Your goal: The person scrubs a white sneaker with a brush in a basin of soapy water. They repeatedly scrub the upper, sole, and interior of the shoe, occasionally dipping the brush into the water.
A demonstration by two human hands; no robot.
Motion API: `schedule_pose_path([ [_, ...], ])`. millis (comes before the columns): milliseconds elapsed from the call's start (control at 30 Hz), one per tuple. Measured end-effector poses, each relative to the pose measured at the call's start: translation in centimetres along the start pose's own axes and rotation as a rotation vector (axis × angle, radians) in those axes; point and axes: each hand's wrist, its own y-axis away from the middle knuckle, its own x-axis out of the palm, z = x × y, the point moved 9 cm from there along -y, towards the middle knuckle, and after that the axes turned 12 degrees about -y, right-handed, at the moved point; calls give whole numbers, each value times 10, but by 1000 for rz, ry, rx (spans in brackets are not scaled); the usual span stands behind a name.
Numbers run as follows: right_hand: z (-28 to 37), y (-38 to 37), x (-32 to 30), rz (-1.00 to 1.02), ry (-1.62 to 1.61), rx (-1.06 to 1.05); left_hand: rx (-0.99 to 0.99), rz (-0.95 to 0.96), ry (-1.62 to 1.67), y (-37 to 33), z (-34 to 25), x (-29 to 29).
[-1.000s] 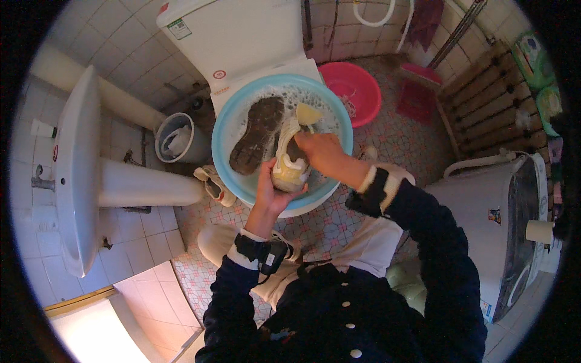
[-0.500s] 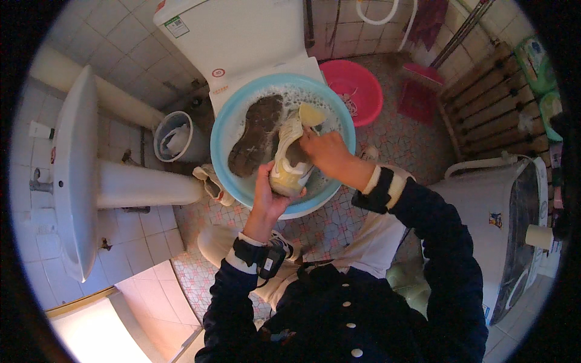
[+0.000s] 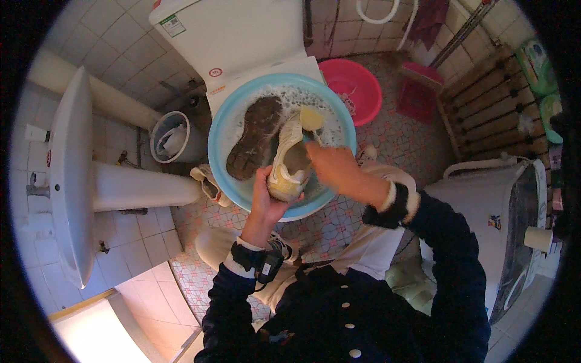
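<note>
A light blue basin (image 3: 219,118) holds soapy water. My left hand (image 3: 264,199) is closed around the heel end of a white and yellow sneaker (image 3: 284,172), which it keeps tilted over the water. At the shoe's opening is my right hand (image 3: 339,172), its fingers closed; whatever they grip is hidden. Beside the sneaker's far end shows a pale yellow piece (image 3: 311,119), whose kind I cannot tell. Another shoe (image 3: 257,136) lies sole up in the suds, its sole dark brown.
Behind the basin stands a white toilet (image 3: 242,36). A pink basin (image 3: 363,91) is at the far right, a white bucket (image 3: 171,136) at the left. Another shoe (image 3: 209,184) rests on the floor by the pedestal sink (image 3: 72,181). A washing machine (image 3: 478,212) stands on the right.
My right hand has shifted right and nearer to me, drawing back slightly from the shoe's opening. The sneaker has tilted a little, with my left hand still holding its heel.
</note>
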Motion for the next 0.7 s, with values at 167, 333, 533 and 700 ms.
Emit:
schedule_pose_path([
  [167,19,1,-11,-157,-84,-187,14,57,9,0,1,8],
  [333,-5,-3,5,54,35,2,25,40,12,2,-3,5],
  [533,3,8,-8,-22,-189,-49,1,50,0,0,1,6],
  [700,-11,4,-3,71,42,-22,12,13,13,2,-4,3],
])
